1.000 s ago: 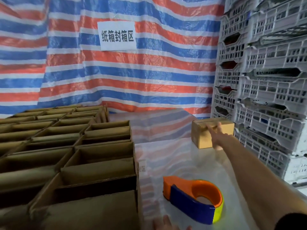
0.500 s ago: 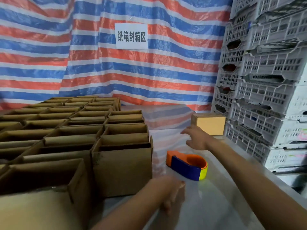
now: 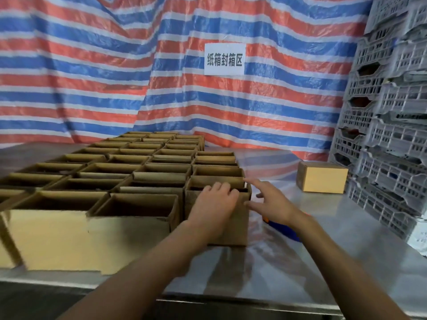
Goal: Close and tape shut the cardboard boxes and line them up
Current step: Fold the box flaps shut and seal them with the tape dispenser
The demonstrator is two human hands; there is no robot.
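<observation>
- Our left hand [image 3: 212,209] is on the front-right open box [image 3: 235,229], fingers [image 3: 221,188] hooked over its near rim.
- Then our right hand [image 3: 272,204] is spread out just beside that box's right side, can't tell if it touches.
- The tape dispenser [image 3: 283,228] peeks out behind our right wrist.
- One closed box [image 3: 322,179] sits well apart on the desk [image 3: 323,262], next to the grey crates [image 3: 392,146].

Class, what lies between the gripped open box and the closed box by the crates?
Head view: past the open box, the right hand, fingers spread, then bare tabletop to the closed box.
</observation>
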